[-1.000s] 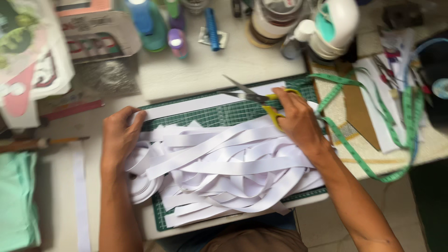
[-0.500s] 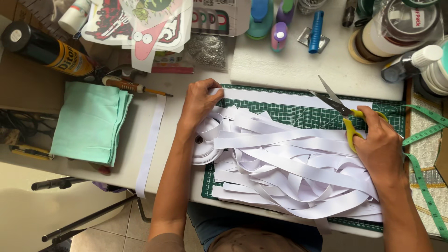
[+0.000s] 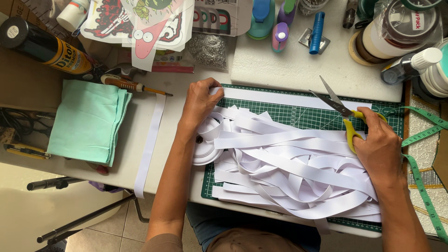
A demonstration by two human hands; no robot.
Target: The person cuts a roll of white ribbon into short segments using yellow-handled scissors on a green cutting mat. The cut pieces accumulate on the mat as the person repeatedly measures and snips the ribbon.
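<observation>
White strips [image 3: 289, 163] lie between hands: left [image 3: 201, 100] pinching one, right [image 3: 380, 147] gripping scissors [image 3: 343, 114].

We are looking straight down from the head camera, fairly near, the green cutting mat [image 3: 298, 116] lying centre-right

The mat [image 3: 298, 116] is laid on the table [image 3: 177, 84], and everything is placed from it. A heap of strips [image 3: 289, 163] is piled on the mat, with a tape roll [image 3: 205, 151] at the mat's left edge. The left hand [image 3: 201, 99] is set on the mat's upper left corner; the right hand [image 3: 380, 149], with scissors [image 3: 343, 112], is rested at its right side. Left of the mat a single strip [image 3: 150, 140] is laid, then a folded cloth [image 3: 88, 121]. Behind the mat punches [image 3: 270, 21] and a tape dispenser [image 3: 396, 32] are ranged. A measuring tape [image 3: 422, 177] is trailed along the mat's right edge.
</observation>
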